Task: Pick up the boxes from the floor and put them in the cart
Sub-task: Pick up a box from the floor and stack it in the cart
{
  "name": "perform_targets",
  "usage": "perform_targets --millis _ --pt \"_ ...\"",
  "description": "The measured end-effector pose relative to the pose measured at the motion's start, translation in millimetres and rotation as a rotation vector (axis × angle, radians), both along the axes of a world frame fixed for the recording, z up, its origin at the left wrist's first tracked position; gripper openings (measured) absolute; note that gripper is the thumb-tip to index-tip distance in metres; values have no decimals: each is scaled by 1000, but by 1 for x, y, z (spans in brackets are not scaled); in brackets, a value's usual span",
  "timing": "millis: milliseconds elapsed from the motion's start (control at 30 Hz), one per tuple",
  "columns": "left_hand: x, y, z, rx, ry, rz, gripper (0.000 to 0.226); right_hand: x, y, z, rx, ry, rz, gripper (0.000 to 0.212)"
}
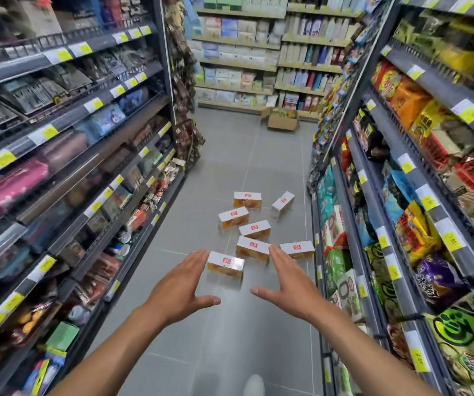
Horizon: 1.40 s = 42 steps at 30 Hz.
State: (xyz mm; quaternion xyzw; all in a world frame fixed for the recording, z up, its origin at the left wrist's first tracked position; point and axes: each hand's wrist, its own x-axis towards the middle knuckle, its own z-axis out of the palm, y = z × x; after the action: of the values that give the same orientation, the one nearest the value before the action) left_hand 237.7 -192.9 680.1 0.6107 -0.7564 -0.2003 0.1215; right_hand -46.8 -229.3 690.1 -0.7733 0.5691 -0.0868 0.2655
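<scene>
Several white-topped boxes with orange sides and a red label lie scattered on the grey tile floor of a shop aisle. The nearest box (226, 264) sits between my two outstretched hands. Behind it lie another box (253, 248) and a box (297, 249) further right; more boxes (247, 199) lie further up the aisle. My left hand (180, 287) reaches forward with straight fingers, just left of the nearest box and above it. My right hand (287, 284) is spread open to the right of that box. Neither hand holds anything. No cart is in view.
Stocked shelves line the aisle: the left shelving (92, 178) and the right shelving (378, 224) with snack bags. An open cardboard carton (283, 121) stands at the aisle's far end before a back wall of shelves (247, 52). My white shoe (254, 385) shows at the bottom.
</scene>
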Motion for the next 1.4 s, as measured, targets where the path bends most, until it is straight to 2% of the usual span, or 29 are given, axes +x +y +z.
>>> perform_targets --millis 567,767,1033,1233,1400 --pt "0 -163 -32 133 -37 28 114 1 -166 -34 83 -18 1 113" --pt "45 -234 -53 157 -33 15 112 38 -225 -58 127 -3 -20 104" --pt "90 -355 -85 185 -53 -102 111 100 -315 -101 146 17 -99 97" --pt "96 -410 -155 262 -140 -217 112 115 -359 -177 192 33 -169 97" --pt "84 -452 -258 284 -241 -263 113 106 -397 -276 215 102 -162 94"
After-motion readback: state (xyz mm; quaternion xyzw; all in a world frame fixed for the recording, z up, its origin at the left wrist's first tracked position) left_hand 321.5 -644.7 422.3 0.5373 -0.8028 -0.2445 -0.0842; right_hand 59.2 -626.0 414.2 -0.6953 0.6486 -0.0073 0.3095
